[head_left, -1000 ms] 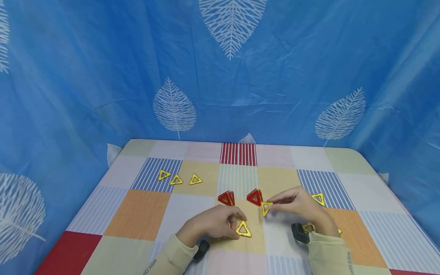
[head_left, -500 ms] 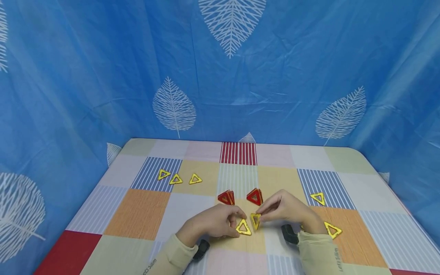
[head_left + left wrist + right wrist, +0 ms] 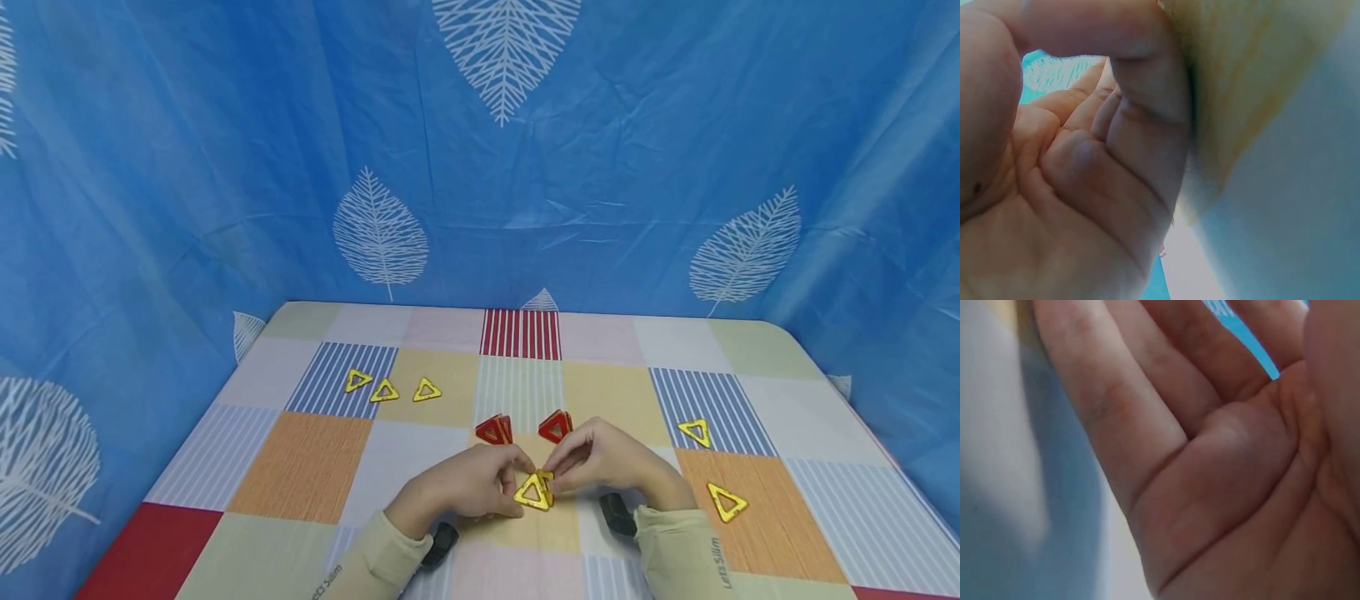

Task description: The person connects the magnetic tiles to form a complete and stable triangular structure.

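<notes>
On the checked tablecloth point(image 3: 300, 467) both hands meet over a small cluster of yellow triangle tiles point(image 3: 534, 490). My left hand point(image 3: 480, 482) pinches the front yellow triangle, which leans upright. My right hand point(image 3: 600, 460) pinches a second yellow triangle against it from the right. Just behind stand two red triangle stacks point(image 3: 495, 430) point(image 3: 557, 425). The left wrist view shows only my left hand's curled fingers point(image 3: 1116, 137) close up. In the right wrist view, only the palm point(image 3: 1222, 481) of my right hand fills the frame.
Three loose yellow triangles point(image 3: 384, 388) lie at the left back of the cloth. Two more point(image 3: 694, 432) point(image 3: 726, 502) lie to the right of my right hand. Blue leaf-print curtain point(image 3: 480, 150) surrounds the table on the far side and both flanks.
My right hand has carried its yellow triangle leftward and down from beside the red stack to meet the triangle in my left hand, which has tipped up off the cloth.
</notes>
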`<state>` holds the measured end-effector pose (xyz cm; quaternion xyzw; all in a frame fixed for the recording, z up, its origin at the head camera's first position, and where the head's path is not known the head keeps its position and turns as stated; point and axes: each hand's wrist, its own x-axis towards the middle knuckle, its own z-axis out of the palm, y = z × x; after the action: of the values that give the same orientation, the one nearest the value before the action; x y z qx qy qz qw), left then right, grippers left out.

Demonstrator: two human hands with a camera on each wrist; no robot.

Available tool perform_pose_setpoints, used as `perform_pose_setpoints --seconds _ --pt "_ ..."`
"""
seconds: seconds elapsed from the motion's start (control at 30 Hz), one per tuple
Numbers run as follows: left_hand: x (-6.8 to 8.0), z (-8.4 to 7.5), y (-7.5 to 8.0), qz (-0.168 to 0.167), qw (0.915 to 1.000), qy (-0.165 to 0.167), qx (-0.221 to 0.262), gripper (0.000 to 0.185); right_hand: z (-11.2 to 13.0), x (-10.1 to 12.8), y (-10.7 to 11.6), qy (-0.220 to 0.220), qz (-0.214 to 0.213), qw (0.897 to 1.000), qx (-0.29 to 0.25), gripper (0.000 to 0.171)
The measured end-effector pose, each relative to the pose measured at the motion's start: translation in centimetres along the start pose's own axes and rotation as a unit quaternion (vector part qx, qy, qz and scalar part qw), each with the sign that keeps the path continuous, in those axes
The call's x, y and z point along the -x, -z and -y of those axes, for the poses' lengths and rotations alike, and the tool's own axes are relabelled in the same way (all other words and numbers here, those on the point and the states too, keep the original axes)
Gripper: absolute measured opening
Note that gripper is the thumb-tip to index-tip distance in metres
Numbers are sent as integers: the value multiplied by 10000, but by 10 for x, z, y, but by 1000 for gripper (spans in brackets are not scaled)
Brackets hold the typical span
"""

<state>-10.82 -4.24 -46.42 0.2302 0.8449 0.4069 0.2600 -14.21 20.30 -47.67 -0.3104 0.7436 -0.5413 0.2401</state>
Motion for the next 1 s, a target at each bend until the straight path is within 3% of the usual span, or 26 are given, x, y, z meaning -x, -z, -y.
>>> perform_pose_setpoints --seconds 0.33,0.8,1.0 --pt "-2 1 -2 -92 10000 9 -10 33 4 -3 -6 -378 65 9989 -268 27" --pt "-1 -4 -4 -126 9999 7 -46 31 -2 -4 -7 -457 91 9980 -437 28" --pt "1 -3 0 27 10000 23 55 35 -6 -4 -6 -457 128 9978 -454 29"
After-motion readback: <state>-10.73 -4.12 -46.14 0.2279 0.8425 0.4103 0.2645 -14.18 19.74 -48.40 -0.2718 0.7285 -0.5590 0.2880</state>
